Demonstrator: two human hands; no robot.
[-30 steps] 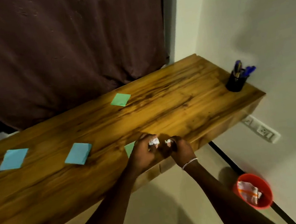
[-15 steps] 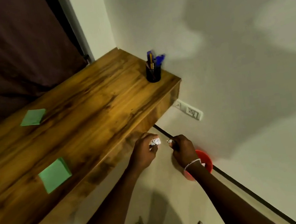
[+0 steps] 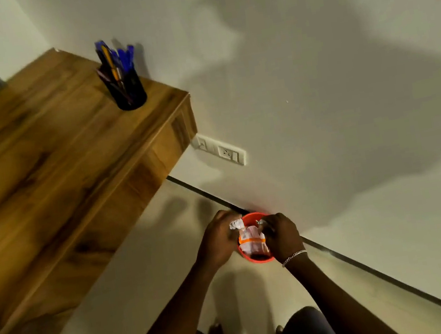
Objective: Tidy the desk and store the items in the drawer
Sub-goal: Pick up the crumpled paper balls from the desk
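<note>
Over the red bin (image 3: 257, 259) on the floor by the wall, both hands hung close together, each pinched on crumpled paper: the left hand (image 3: 219, 242) held a white scrap (image 3: 236, 224), the right hand (image 3: 280, 234) a smaller scrap (image 3: 260, 221). A wrapper (image 3: 251, 241) already lay in the bin. Judging by this, the rubbish step was almost finished, with only the drop left. On the desk (image 3: 41, 172) only the pen holder (image 3: 126, 90) showed; no drawer was in view, so the storing looked undone.
</note>
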